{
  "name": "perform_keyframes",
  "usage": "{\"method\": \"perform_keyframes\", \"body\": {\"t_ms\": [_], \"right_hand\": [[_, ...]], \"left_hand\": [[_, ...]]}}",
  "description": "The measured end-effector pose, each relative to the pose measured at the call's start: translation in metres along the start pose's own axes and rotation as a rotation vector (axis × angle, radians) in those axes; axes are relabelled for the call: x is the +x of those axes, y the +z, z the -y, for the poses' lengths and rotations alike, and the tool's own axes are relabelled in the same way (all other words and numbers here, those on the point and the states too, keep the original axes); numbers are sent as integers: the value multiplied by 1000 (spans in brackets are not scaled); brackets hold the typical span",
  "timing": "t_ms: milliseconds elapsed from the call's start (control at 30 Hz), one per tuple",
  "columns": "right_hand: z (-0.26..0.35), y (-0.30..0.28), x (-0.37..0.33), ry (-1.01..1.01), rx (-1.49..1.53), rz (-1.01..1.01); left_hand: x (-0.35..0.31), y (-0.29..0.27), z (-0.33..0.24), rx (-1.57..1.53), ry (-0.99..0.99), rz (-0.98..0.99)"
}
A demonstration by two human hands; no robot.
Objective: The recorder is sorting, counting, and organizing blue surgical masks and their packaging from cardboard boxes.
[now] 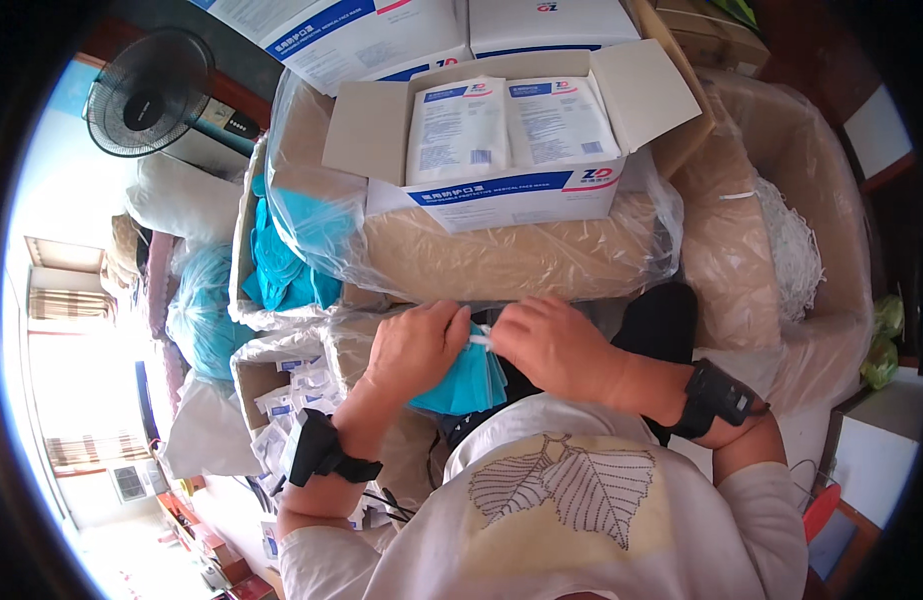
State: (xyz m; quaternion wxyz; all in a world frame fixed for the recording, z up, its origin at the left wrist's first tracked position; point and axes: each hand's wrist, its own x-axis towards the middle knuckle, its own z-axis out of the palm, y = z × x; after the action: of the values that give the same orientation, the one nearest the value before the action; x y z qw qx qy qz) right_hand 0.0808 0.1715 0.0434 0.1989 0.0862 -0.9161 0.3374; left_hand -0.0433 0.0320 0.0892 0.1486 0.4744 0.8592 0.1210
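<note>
A stack of blue face masks (461, 388) hangs just above my lap, partly hidden behind my left hand. My left hand (418, 345) is closed at the top edge of the masks, thumb on top. Beside it, my right hand (551, 345) is closed, its fingertips at a narrow white strip (478, 340) that lies between both hands at the masks' edge. Whether the strip is an ear loop or a separate tie, I cannot tell. Beyond my hands stands an opened white carton (516, 208) with two white packets (459, 130) showing inside.
Plastic film (461, 270) lines a large brown carton under the white one. At left are a box of loose blue masks (281, 265) and a box of white packets (311, 385). White loops (786, 250) fill a lined carton at right. A black fan (149, 92) stands far left.
</note>
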Motion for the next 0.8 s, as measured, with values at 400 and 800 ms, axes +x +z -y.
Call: {"method": "perform_keyframes", "body": {"t_ms": [400,800], "right_hand": [[9,-10,-6,147,145,270],[15,21,22,-157,521,-101]], "left_hand": [[9,21,21,37,-61,23],[5,77,39,-212,77,57]]}}
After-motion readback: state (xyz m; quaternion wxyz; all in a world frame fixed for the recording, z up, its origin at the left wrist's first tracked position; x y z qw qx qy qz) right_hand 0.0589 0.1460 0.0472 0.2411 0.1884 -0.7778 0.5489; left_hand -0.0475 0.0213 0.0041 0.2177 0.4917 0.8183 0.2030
